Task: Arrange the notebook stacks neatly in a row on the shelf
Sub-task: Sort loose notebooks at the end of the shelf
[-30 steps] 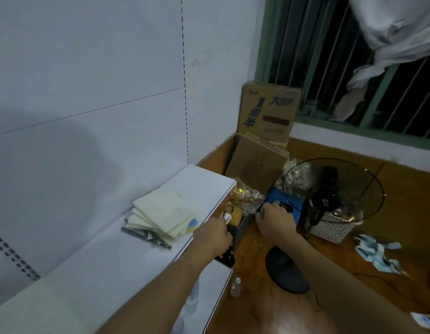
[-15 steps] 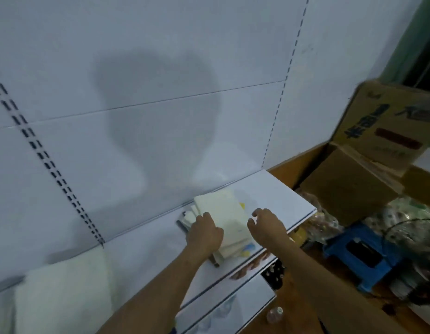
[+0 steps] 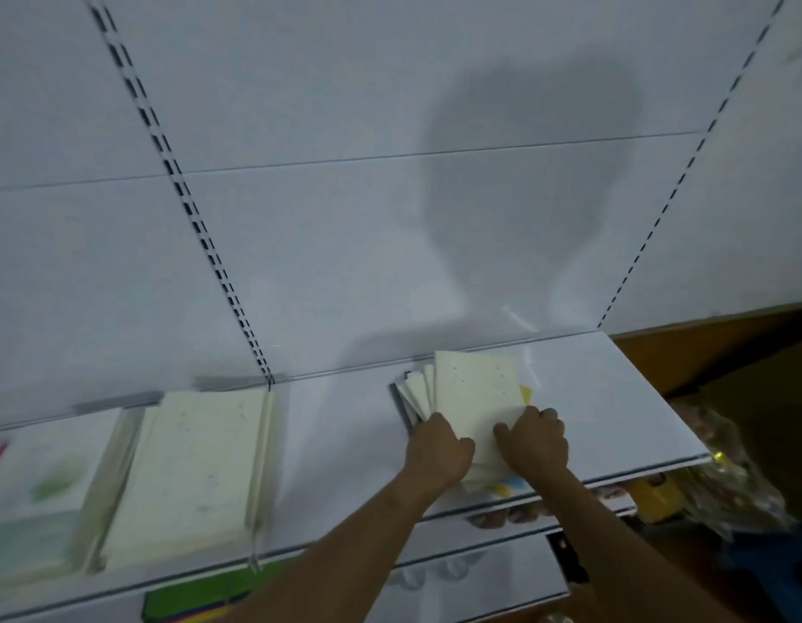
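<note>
**Fanned stack near the front edge could spill before it is squared**

The long white metal shelf board (image 3: 615,397) carries everything, set against a pale panelled back wall with slotted uprights. On its left part lies a broad, squared stack of cream-covered notebooks (image 3: 192,478), flat between clear dividers, and further left another pale stack with a green mark (image 3: 44,483), blurred.

The task's thing in hand is the splayed stack of cream notebooks (image 3: 473,393), lying flat on the right part of the shelf, well apart from the squared stack. Its lower books fan out to the left, and a yellow and blue cover pokes out at the near end, close to the shelf's front lip.

The left hand (image 3: 437,449) curls over the stack's near left corner; the right hand (image 3: 536,442) curls over its near right corner. Both grip the stack from either side.

The risk, as I judge it: the books are loose and unaligned, so a squeeze or a slide leftward may shear the lower ones out. Those nearest the lip could tip off toward the shelf below. Pushing unevenly may also skew the stack instead of squaring it.
</note>
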{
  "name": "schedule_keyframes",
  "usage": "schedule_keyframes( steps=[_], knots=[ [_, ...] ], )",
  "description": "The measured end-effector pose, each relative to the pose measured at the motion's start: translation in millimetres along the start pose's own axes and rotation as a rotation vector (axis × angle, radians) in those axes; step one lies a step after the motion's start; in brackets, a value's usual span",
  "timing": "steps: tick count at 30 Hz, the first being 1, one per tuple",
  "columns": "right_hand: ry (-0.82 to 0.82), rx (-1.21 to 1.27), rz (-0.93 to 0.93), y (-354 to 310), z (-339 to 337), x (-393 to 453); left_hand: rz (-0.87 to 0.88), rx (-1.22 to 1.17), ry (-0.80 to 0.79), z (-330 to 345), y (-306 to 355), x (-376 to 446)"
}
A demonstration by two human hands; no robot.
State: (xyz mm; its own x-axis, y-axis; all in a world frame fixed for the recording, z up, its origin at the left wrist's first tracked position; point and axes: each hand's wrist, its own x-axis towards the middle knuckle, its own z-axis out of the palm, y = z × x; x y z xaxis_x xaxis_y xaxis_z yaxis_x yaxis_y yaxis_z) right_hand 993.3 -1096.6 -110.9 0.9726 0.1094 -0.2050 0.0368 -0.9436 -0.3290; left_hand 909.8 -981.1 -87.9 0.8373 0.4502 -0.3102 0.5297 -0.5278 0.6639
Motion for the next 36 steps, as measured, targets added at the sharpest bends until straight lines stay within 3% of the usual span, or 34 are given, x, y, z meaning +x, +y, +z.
schedule_keyframes(
  steps=[4, 9, 18, 22, 30, 36],
  knots=[
    [-0.025, 0.017, 0.026, 11, -3, 0, -0.045, 0.030, 0.051, 11, 10, -7],
    [-0.122, 0.267, 0.074, 27, -8, 2, -0.084, 0.017, 0.093, 19, 13, -16],
    [-0.136, 0.315, 0.074, 51, -14, 2, -0.057, -0.056, 0.138, 20, 16, -17],
    [-0.151, 0.363, 0.120, 56, -17, 3, -0.108, -0.310, 0.073, 17, 13, -11],
    [-0.094, 0.445, 0.081, 56, -27, -11, 0.014, -0.592, -0.233, 11, 22, -13],
    [-0.079, 0.626, -0.046, 4, -47, -14, 0.046, -0.758, -0.224, -33, 3, -37]
  ],
)
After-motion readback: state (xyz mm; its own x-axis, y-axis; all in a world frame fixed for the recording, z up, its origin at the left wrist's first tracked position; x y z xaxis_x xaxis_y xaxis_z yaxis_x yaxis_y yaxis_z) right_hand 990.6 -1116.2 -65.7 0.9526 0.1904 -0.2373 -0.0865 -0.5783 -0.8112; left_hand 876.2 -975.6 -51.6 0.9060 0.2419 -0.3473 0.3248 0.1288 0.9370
